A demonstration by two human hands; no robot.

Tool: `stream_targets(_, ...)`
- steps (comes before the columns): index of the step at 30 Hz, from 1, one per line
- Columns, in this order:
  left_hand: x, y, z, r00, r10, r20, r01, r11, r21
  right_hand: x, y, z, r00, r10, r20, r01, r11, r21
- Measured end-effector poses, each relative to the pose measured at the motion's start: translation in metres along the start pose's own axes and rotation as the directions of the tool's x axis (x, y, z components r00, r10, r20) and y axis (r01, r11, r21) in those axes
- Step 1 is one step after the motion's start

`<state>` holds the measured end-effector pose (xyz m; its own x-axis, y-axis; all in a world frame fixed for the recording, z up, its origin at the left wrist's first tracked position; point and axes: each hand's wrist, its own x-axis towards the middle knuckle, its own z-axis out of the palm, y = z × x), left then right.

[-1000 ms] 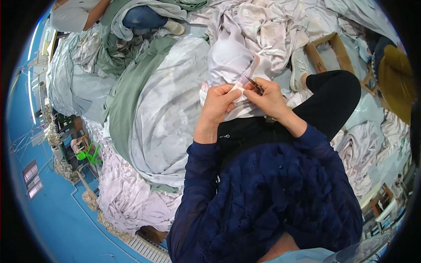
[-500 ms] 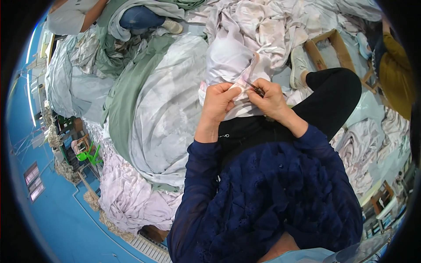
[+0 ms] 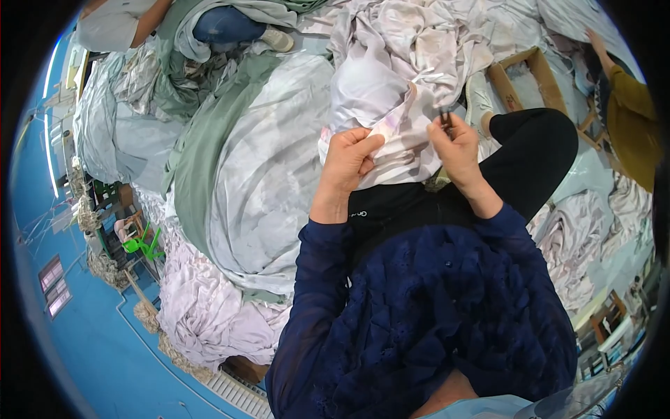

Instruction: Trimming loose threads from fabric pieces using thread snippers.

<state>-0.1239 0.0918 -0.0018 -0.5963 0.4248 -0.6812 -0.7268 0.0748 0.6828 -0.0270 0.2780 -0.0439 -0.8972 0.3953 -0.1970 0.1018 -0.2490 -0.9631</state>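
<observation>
Pale pinkish-white cloth [image 3: 366, 91] lies across my lap and runs away from me into a crumpled heap. My left hand [image 3: 345, 160] is closed, pinching a fold of this cloth between thumb and forefinger. A pink-tinted strip of the cloth shows just beyond those fingertips. To its right, my right hand [image 3: 458, 148] is closed around small dark thread snips [image 3: 447, 120], with two thin tips pointing away from me. The snips are apart from the pinched fold. My fingers hide most of their handle.
A large white and green fabric bundle [image 3: 262, 174] lies to my left. An open cardboard box [image 3: 534, 77] sits at far right, near my shoe [image 3: 478, 101]. One person in mustard clothing [image 3: 631, 126] reaches over cloth at the right; another person's arm [image 3: 150, 24] shows at far left.
My right hand has moved right, taking the snips away from the fold. My left hand keeps its pinch in nearly the same place. At far right, the other person's hand has come into view.
</observation>
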Motion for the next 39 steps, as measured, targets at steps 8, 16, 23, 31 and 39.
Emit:
stream_targets(8,-0.001,-0.001,-0.003,1.000,0.009,-0.006,-0.009,1.000,0.007,0.023,-0.002,-0.038,0.941,-0.027,-0.338,0.044,0.998,0.042)
stream_targets(16,-0.001,-0.001,0.003,1.000,0.016,0.009,-0.016,0.999,0.035,-0.004,-0.020,0.021,0.963,-0.068,0.261,0.174,0.895,-0.410)
stream_targets(23,-0.001,-0.001,0.002,1.000,0.024,-0.009,-0.023,0.997,0.079,0.004,-0.019,0.018,0.968,0.022,0.250,0.075,0.925,-0.372)
stream_targets(31,-0.003,-0.005,0.003,0.997,0.072,0.023,-0.074,0.994,0.083,0.015,-0.029,0.021,0.908,0.221,0.357,-0.288,0.946,0.146)
stream_targets(39,-0.007,-0.010,-0.008,0.991,0.130,0.040,-0.133,0.988,0.076,0.028,-0.050,0.025,0.869,0.255,0.423,-0.397,0.871,0.289)
